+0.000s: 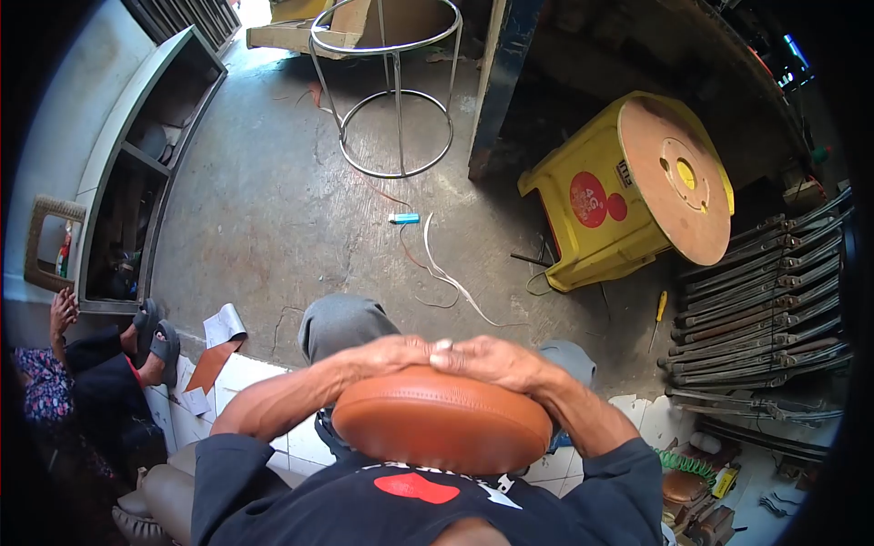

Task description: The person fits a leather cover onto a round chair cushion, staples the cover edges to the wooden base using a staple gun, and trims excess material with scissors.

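Observation:
A round padded stool seat [446, 419], covered in orange-brown leather with a stitched seam round its rim, stands on edge against my torso. My left hand [393, 353] wraps over its far rim. From the other side my right hand [496, 362] presses on the same rim, and the fingertips of both hands meet near its middle. The palms and the underside of the seat are hidden. Beyond my knees, a small blue-and-white object [404, 218], perhaps a lighter, lies on the floor beside a pale thin strip [437, 264].
A round metal stool frame [401, 100] stands ahead. To the right are a yellow plastic stool [583, 246] bearing a wooden disc [665, 182], a screwdriver [659, 309] and stacked dark bars [765, 300]. Another person's hand [64, 312] shows at left, near a cabinet [114, 146].

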Action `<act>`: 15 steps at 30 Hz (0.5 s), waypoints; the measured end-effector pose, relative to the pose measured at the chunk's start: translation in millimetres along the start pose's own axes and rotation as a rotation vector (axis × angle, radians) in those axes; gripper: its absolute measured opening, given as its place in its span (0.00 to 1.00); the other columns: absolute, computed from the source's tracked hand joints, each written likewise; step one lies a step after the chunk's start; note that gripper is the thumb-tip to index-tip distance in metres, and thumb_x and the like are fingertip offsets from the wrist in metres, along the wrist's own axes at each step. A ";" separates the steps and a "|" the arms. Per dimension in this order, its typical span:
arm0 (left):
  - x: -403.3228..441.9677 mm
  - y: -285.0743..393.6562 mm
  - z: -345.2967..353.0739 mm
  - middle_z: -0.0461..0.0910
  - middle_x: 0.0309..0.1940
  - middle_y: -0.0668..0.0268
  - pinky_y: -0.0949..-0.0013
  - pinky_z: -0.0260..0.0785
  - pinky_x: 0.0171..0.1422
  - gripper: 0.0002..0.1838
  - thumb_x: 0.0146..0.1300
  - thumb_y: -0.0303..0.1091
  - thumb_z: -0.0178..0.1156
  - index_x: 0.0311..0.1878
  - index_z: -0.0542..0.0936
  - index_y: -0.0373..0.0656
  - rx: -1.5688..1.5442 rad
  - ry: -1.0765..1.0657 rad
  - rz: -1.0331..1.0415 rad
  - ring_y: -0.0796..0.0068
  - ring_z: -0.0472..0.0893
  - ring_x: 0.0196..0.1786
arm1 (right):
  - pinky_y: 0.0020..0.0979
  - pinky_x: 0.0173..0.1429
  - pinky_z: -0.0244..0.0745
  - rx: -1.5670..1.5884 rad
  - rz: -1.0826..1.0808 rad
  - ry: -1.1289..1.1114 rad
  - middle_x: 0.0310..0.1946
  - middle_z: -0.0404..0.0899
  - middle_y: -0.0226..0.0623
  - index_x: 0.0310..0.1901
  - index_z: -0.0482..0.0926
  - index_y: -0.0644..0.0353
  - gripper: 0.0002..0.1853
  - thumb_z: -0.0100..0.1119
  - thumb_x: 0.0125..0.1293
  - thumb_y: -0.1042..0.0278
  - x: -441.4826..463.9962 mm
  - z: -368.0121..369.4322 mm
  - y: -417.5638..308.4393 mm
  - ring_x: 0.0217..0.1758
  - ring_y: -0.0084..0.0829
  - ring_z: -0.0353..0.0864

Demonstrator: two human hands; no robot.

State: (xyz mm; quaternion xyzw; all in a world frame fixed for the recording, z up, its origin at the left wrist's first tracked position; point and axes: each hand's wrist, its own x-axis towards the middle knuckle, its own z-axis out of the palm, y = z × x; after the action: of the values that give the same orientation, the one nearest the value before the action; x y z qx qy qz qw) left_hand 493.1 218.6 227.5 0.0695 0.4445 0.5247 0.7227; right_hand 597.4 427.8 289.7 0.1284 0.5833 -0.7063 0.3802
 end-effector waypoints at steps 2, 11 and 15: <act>-1.8 -16.5 -4.0 0.88 0.42 0.63 0.70 0.78 0.47 0.31 0.80 0.59 0.58 0.50 0.88 0.33 -0.105 -0.054 -0.038 0.79 0.83 0.41 | 0.28 0.59 0.79 0.208 0.090 0.001 0.51 0.88 0.38 0.59 0.86 0.66 0.28 0.67 0.76 0.45 7.3 -1.5 21.4 0.54 0.25 0.84; -17.4 -8.8 -11.1 0.85 0.35 0.68 0.71 0.73 0.40 0.28 0.79 0.58 0.59 0.44 0.88 0.38 0.176 -0.010 -0.113 0.83 0.80 0.37 | 0.30 0.45 0.77 -0.044 0.135 -0.110 0.34 0.88 0.29 0.45 0.90 0.62 0.30 0.64 0.75 0.36 13.9 2.9 24.3 0.38 0.21 0.81; -38.4 36.7 14.3 0.84 0.37 0.59 0.60 0.75 0.46 0.23 0.81 0.50 0.55 0.47 0.83 0.36 0.842 0.352 0.553 0.68 0.82 0.39 | 0.34 0.44 0.77 0.025 0.088 -0.154 0.34 0.88 0.32 0.44 0.90 0.64 0.27 0.67 0.74 0.40 13.3 4.2 21.3 0.38 0.23 0.83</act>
State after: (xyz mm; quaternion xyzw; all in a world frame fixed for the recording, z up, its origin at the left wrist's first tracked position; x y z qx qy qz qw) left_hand 475.7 208.5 278.7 0.3788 0.6963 0.4756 0.3814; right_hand 604.1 418.1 267.1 0.1041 0.5373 -0.7038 0.4530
